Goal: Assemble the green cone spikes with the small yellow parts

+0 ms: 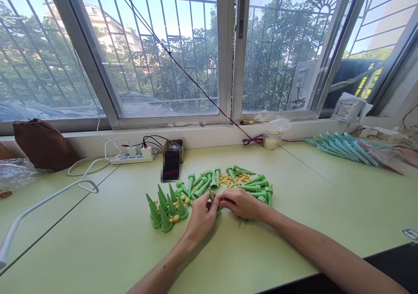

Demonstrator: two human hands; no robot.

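My left hand is closed around a green plastic cone, whose tip points up between thumb and fingers. Right against it, my right hand is pinched at the side of the cone; what its fingertips hold is hidden. To the left stand several upright green cones, some with small yellow pieces at their sides. Behind my hands, more green cones lie or stand in an arc around a pile of small yellow pieces. Another group of cones lies beyond my right hand.
A power strip with cables, a small box and a jar line the windowsill side. A white bent rod reaches in from the left. Blue-green strips lie far right, a brown bag far left.
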